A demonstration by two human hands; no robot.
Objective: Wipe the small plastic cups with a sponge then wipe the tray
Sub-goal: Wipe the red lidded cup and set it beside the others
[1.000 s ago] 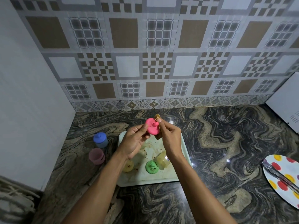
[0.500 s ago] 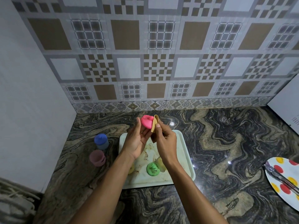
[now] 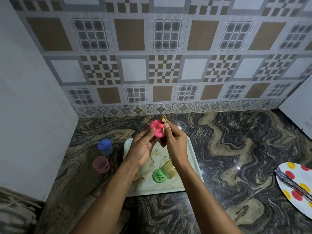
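A: Where is the pink cup [image 3: 157, 131]?

B: In the air, above the far end of the tray [image 3: 192, 149], towards the tiled wall [image 3: 168, 65]. The left hand [image 3: 143, 147] grips it from below with thumb and fingers curled round it. The right hand [image 3: 177, 144] pinches a thin tan sponge [image 3: 164, 119] against the cup's right side.

A: What could go wrong?

B: The grip looks like fingertips only. A hard rub could twist the cup loose, and it would fall onto the tray, which is streaked with brown smears. The green cup [image 3: 158, 175] and the pale yellow cup [image 3: 170, 168] sit in that mess, so a dropped cup would pick up fresh dirt or knock them.

A: And the sponge?

B: It is thin and bent. It could slide out of the pinch, or just spread grime if it is loaded. I cannot tell how dirty it is.

A: Further out?

B: A blue-lidded cup [image 3: 105, 146] and a dusky pink cup [image 3: 101, 164] stand on the table [image 3: 236, 149], just left of the tray. A swing of the left forearm could tip them. A spotted plate [image 3: 287, 193] with metal tongs [image 3: 293, 181] lies well apart on the right, and I judge it to be little risk.
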